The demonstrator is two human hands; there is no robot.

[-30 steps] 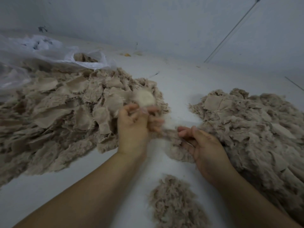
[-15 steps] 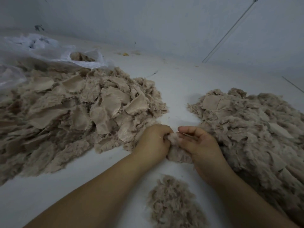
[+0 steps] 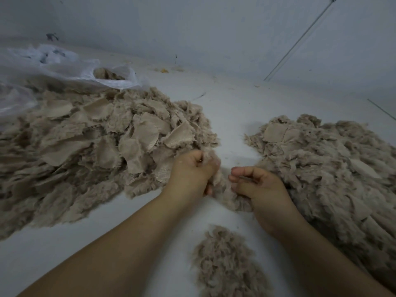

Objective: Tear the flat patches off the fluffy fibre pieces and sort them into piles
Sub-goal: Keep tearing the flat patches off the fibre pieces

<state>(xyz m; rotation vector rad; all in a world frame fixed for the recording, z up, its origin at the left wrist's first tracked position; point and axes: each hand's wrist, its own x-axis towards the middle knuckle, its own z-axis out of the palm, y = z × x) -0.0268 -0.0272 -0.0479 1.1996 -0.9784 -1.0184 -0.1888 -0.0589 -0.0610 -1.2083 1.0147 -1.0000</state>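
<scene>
Stretching across the whole view is a pale grey-white surface [image 3: 231,116] that meets a plain bluish wall [image 3: 214,28] at the back, with a thin line running slantwise down the wall on the right. A heap of beige fibre with many flat patches [image 3: 147,133] showing on top lies to the left, a second heap [image 3: 325,168] to the right, and a small fluffy pile [image 3: 227,264] sits near, between the forearms. Behind the left heap a clear plastic bag [image 3: 70,69] slumps open with more beige stuff inside.

Between the two heaps the left hand [image 3: 190,172] is curled tight on a fluffy fibre piece [image 3: 227,194], and the right hand [image 3: 259,185] grips its other end, fingers bent over it. The piece is mostly hidden under the hands, so whether a patch is on it I cannot tell. Both big heaps run off the edges of view, and the dim light perhaps hides a few scraps along the wall's foot.
</scene>
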